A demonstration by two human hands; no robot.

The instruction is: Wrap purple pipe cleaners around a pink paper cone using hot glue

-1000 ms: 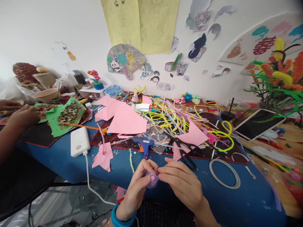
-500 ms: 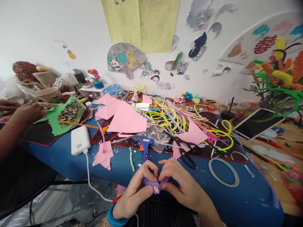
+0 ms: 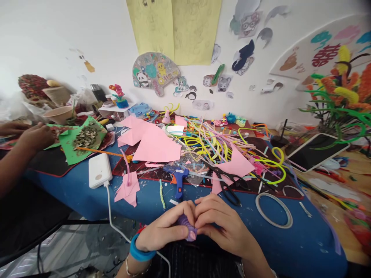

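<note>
- A small coiled purple pipe-cleaner piece (image 3: 188,227) sits low and centre in the view, at the near edge of a blue-covered craft table (image 3: 292,247).
- The left hand (image 3: 164,231), a blue band at its wrist, pinches the coil from the left, fingers closed on it; the right hand (image 3: 223,226) presses in from the right, fingertips also closed on it.
- Just beyond the knuckles lie a blue hot-glue gun (image 3: 177,178) and black-handled scissors (image 3: 228,184), both resting partly on a dark red mat.
- A white tape ring (image 3: 274,210) lies to the right.
- Farther back, a tangle of yellow, pink and green pipe cleaners (image 3: 214,144) sprawls beside sheets of pink paper (image 3: 153,144).
- A white power bank (image 3: 99,170) with its cable lies to the left.
- At far left, another person's hand (image 3: 36,137) rests near green paper heaped with seeds (image 3: 84,137).
</note>
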